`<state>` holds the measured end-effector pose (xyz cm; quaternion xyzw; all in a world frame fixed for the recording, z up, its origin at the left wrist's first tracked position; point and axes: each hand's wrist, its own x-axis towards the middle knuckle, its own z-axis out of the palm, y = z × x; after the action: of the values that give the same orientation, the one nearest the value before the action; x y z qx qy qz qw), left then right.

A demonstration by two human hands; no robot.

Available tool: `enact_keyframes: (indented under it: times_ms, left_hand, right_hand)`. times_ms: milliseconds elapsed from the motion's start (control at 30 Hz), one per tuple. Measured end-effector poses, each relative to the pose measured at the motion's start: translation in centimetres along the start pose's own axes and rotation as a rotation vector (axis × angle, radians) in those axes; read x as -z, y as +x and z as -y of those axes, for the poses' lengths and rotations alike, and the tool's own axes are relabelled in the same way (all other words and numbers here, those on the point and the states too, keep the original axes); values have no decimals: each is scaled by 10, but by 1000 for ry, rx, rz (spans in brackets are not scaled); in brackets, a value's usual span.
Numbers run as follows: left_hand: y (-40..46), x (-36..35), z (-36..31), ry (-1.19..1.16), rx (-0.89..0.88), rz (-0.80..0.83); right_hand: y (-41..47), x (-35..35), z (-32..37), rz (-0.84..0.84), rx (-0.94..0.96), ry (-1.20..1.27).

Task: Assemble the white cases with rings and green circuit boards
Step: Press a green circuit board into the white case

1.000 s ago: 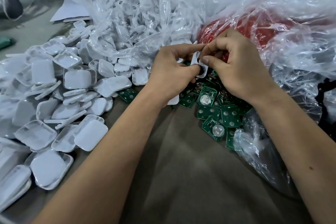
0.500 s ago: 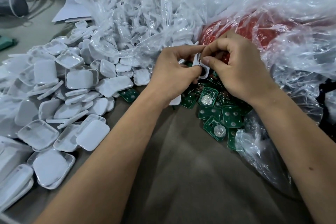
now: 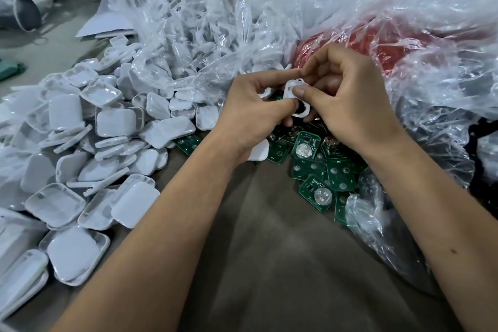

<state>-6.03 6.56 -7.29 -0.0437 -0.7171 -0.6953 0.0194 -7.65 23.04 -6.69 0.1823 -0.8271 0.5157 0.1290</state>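
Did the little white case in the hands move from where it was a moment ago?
No, hardly at all. The white case stays pinched between the left hand and right hand, just above the same green circuit boards.

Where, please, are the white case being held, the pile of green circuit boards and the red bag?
white case [image 3: 291, 89]: head view, upper rim.
green circuit boards [image 3: 305, 146]: head view, board with round metal disc.
red bag [image 3: 388, 52]: head view, red patch under clear plastic.

Cases [image 3: 80, 148] left, circuit boards [image 3: 323, 170] right
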Motion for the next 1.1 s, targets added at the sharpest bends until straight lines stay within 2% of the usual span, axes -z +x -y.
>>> enact_keyframes:
  times_ms: [200,367,533,600,767,933,1100]
  left_hand:
    - [-1,-2,1,8,-44,-8]
    - [0,-3,0,-21,-88,-37]
    - [-2,-7,1,-79,-77,-30]
    - [-2,-5,0,-174,-25,25]
    - [-3,0,-10,-600,204,239]
    - [-5,-4,-12,-718,260,302]
    - [-6,-6,-11,-795,263,298]
  right_hand:
    - [2,2,-1,-29,-68,97]
    - [-1,-1,3,-12,-290,285]
    - [1,3,7,-5,-330,322]
    - [2,7,9,12,-355,395]
    - [4,21,15,81,-418,552]
    - [4,27,20,93,-382,574]
    - [4,25,19,1,-349,524]
